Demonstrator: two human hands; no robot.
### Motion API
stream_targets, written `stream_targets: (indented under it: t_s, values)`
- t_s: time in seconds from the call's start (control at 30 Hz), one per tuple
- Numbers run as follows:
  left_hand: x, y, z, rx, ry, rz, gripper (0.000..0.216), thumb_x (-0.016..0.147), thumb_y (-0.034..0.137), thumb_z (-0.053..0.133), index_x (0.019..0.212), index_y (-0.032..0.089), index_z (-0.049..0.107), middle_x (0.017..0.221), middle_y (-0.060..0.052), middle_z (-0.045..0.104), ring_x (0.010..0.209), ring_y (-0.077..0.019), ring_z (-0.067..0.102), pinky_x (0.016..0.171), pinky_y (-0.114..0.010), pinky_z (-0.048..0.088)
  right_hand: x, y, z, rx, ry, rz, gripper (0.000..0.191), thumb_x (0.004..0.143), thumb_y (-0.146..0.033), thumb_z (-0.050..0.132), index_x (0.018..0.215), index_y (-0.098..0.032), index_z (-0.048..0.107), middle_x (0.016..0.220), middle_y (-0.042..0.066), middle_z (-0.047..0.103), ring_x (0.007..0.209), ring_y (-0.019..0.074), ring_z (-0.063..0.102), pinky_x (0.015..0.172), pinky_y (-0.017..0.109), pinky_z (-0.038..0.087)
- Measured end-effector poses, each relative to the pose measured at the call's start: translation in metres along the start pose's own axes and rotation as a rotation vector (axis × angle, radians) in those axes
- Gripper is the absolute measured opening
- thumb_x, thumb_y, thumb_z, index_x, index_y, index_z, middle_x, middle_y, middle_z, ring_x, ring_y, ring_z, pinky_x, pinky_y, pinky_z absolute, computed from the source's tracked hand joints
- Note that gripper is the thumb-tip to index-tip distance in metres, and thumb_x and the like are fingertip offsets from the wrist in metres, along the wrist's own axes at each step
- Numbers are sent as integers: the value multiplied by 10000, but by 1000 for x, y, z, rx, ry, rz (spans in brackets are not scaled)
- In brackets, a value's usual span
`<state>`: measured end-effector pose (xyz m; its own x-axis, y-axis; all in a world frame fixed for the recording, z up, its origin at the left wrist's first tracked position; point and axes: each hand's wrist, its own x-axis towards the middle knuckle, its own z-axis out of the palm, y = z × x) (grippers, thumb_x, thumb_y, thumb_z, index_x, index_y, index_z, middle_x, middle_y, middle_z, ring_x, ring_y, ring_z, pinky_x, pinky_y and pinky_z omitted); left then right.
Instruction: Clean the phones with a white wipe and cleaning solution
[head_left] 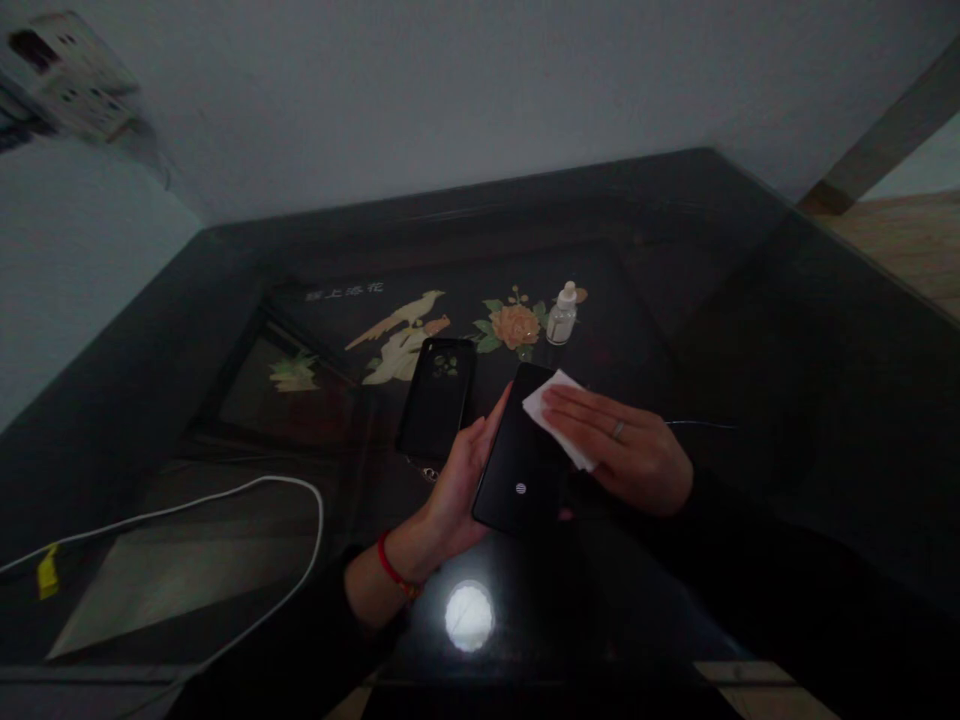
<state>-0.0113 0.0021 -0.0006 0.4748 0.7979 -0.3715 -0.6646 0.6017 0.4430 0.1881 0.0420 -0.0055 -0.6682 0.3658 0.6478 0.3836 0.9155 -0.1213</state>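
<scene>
My left hand (456,490) grips a black phone (517,470) by its left edge, back side up with a small white logo showing. A red band is on that wrist. My right hand (626,445), wearing a ring, presses a folded white tissue (553,412) flat against the phone's upper right part. Just left of the phone, a black phone case (436,395) lies on the dark glass table (787,380). A small clear bottle with a white cap (562,314) stands behind the phone.
A white cable (247,487) loops across the left of the table, with a yellow tag (48,572) at the far left. A painted bird and flower (514,325) show under the glass. A power strip (71,75) hangs on the wall, upper left. A lamp reflection (469,615) glares near me.
</scene>
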Motion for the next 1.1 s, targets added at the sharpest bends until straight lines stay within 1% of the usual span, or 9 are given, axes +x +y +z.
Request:
stream_targets:
  t_s: [0.1,0.2,0.3,0.4,0.53,0.6,0.77,0.93,1.1]
  values:
    - [0,-1,0,7,-17,-7,494,954,417,338,1448,433,318,1506,21,410,1153,-286,579,961,-538,444,-1,2,-3,1,-21,-12,346,912,-67,426,1217,-49,589,1222,198,648,1281,240,507,1009,400,518]
    - [3,-2,1,30,52,49,492,962,388,320,1447,336,380,1443,-13,496,1171,-242,571,1029,-435,413,1,-22,2,104,-91,-202,293,948,-93,402,1109,-43,642,1154,149,695,1239,223,550,987,344,535]
    - [3,-3,3,55,67,51,493,966,383,300,1447,323,388,1401,-23,539,1144,-229,590,1038,-417,404,2,-34,5,174,-85,-320,280,948,-88,407,1052,-32,662,1124,138,709,1205,226,580,1002,342,524]
    - [1,-1,2,63,40,58,492,968,379,293,1453,344,365,1435,-29,501,1110,-248,608,1001,-468,430,1,-16,0,81,-61,-166,287,938,-94,428,1129,-16,627,1165,180,683,1263,234,529,1013,362,517]
    - [-3,-1,0,67,-76,-32,496,960,452,294,1452,489,250,1472,-22,453,1077,-338,621,835,-597,484,-1,13,-9,-90,46,76,342,887,-29,450,1200,-25,587,1214,226,644,1262,245,530,1014,423,513]
    - [-3,-2,0,74,-64,-24,498,957,450,312,1453,470,272,1488,-17,432,1116,-340,599,860,-587,481,-1,11,-8,-74,43,55,344,890,-34,444,1205,-28,582,1224,221,640,1271,245,519,1009,421,518]
    - [-1,-4,4,99,62,93,504,960,378,336,1456,292,372,1483,-26,444,1246,-245,504,1044,-411,406,-1,-5,-3,73,-58,-128,329,928,-90,424,1210,-17,575,1228,198,644,1303,249,481,1021,414,511]
    - [-2,-4,3,120,-62,-22,528,944,453,351,1462,461,249,1530,2,366,1140,-327,576,872,-581,494,-2,6,-8,-24,69,55,423,885,-26,430,1294,-63,529,1263,204,620,1302,246,484,1028,441,503]
    - [-3,-6,2,160,-30,33,490,938,437,378,1427,408,377,1580,27,258,1203,-324,519,872,-518,525,1,-1,-6,62,4,-71,331,928,-82,428,1220,-15,569,1226,214,640,1296,263,489,1019,429,515]
